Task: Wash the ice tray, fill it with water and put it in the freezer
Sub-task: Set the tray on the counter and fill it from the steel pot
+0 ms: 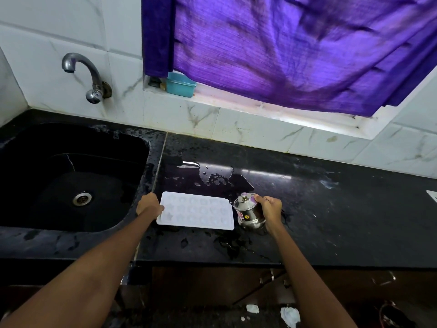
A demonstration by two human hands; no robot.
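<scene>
The steel pot (248,211) bears a sticker reading "3".

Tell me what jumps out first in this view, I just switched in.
A purple curtain fills the upper right over the window sill. Below, on the wet black counter, the left hand grips a white ice tray while the right hand holds a small steel pot beside it.

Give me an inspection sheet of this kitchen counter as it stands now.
Surface: black counter, wet, puddles behind and in front of the tray.
Job's things: white ice tray flat on the counter; steel pot with lid beside it.
Clutter: teal box on the sill.
Hands: left hand holds the tray's left edge; right hand grips the pot.
Cables: nothing seen.
Surroundings: sink, tap not running, purple curtain.
</scene>
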